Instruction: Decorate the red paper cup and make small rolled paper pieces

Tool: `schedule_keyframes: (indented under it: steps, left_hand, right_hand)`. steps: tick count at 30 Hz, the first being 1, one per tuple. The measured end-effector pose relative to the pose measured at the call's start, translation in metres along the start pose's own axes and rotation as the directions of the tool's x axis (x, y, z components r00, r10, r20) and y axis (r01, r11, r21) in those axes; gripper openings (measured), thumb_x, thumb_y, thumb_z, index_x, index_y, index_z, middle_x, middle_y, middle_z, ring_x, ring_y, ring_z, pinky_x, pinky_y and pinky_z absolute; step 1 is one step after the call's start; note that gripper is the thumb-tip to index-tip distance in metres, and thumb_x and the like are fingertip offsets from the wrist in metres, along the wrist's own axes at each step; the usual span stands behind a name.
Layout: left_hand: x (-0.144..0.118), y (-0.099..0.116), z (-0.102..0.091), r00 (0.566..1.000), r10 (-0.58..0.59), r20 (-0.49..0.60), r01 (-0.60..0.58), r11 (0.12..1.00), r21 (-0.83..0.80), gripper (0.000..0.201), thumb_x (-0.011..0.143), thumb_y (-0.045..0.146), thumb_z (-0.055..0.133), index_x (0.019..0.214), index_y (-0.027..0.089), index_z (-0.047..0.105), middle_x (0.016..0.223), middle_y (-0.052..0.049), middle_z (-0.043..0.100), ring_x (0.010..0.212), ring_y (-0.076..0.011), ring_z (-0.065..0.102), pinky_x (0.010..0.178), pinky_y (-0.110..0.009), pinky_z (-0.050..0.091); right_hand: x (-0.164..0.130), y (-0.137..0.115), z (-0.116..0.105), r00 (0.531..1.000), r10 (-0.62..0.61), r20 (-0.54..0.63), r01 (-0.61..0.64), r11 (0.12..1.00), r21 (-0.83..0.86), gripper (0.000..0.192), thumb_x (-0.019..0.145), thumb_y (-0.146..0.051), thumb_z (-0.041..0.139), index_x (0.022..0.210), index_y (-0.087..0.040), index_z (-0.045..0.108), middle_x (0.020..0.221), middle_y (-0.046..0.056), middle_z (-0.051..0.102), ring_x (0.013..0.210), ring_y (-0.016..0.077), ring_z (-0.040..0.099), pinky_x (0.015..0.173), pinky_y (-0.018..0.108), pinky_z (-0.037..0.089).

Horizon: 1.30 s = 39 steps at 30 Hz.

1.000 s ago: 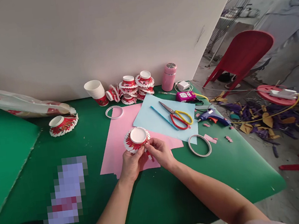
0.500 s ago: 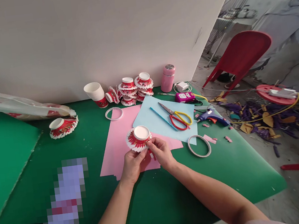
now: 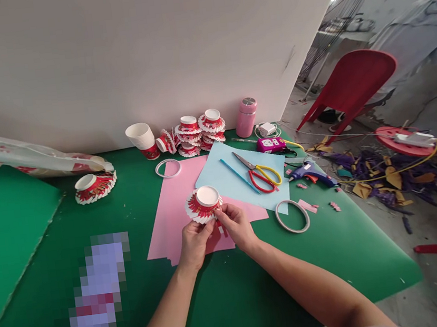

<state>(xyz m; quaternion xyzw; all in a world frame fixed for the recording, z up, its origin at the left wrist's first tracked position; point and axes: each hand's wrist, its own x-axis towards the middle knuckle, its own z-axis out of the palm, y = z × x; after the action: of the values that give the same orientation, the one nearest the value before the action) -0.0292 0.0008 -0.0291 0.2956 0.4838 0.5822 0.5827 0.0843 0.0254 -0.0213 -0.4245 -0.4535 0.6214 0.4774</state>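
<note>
— Green tabletop [image 3: 234, 289] against a white board [image 3: 150, 60], littered with craft stuff. Where's the fringed paper cup [image 3: 204, 203]?

— Up off the surface, over the pink sheet [image 3: 172, 206], close to the near corner of the blue sheet [image 3: 228, 175]. Held between both hands.

— And the grip on each side?

— Left hand [image 3: 194, 242] closed on the near rim of the fringe from below, thumb on top. Right hand [image 3: 236, 226] pinched shut on a single red-and-white strip at the near right edge, fingertips just touching the left thumb.

— Which way up?

— Upside down: white round base on top, facing up and a touch away from the wearer; cut strips flaring outward and down like a skirt. Squat shape, so hardly any long axis; centre line close to upright, leaning slightly.

— Tips for folding that strip well?

— Probably best to crease right at the root, where the cut ends at the base wall. Brace with the left thumb next to the strip, to keep the neighbours from lifting. Bend outward in one smooth press, no tugging, or the thin paper may tear. Match the flare of the strips beside it.

— Anything close enough to bother the hands?

— Not really. Tape ring [image 3: 292, 216] to the right, scissors [image 3: 257, 172] on the blue sheet, glue gun [image 3: 310, 172] farther right, pile of cups [image 3: 198, 131] back by the board. All well apart.
</note>
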Motion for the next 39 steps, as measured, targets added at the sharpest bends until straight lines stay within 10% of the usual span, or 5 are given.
schedule_keyframes:
  steps: [39]
  left_hand:
    - [0.0003, -0.0003, 0.0012, 0.999, -0.038, -0.011, 0.037, 0.999, -0.032, 0.031, 0.060, 0.031, 0.077, 0.084, 0.012, 0.073, 0.086, -0.009, 0.073, 0.085, -0.0228, 0.065, 0.079, -0.034, 0.049]
  right_hand:
    - [-0.0012, -0.0006, 0.0021, 0.999, -0.007, -0.038, 0.006, 1.000, -0.029, 0.037, 0.074, -0.054, 0.058, 0.067, -0.018, 0.049, 0.054, -0.005, 0.044, 0.040, 0.0053, 0.033, 0.035, 0.019, 0.028]
